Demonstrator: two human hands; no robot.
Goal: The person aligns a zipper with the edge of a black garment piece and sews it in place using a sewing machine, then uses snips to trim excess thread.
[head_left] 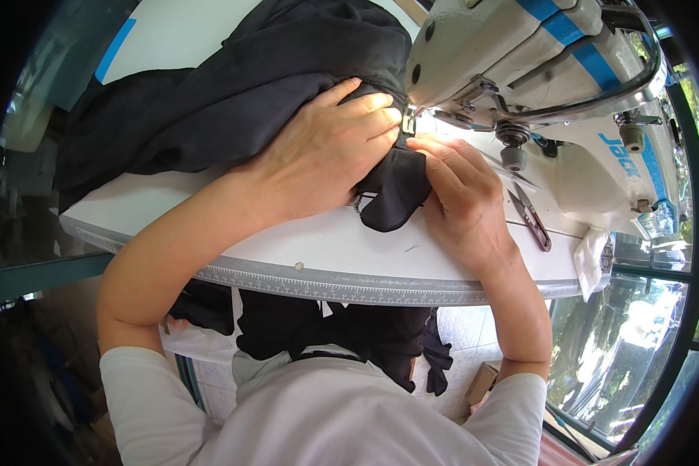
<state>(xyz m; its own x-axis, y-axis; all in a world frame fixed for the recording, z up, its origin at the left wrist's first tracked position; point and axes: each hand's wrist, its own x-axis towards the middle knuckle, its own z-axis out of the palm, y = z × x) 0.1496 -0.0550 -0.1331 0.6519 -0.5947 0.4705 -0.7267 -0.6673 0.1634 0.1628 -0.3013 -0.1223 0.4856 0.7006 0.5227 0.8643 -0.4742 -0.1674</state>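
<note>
A large piece of black fabric (209, 116) lies bunched over the left and middle of the white sewing table. My left hand (338, 140) presses down on it, fingers close together, their tips just left of the lit presser foot (409, 121) of a Jack sewing machine (501, 52). A narrow black flap (396, 192) hangs from under that hand towards me. My right hand (460, 180) holds the right edge of this flap between thumb and fingers, just on the near side of the foot. The needle itself is hard to make out in the glare.
Thread snips (530, 218) lie right of my right hand, near a thin pointed metal tool (524, 179). A white cloth (591, 262) hangs at the table's right end. A ruler tape (338, 288) runs along the front edge. More black fabric (332, 326) hangs below the table above my lap.
</note>
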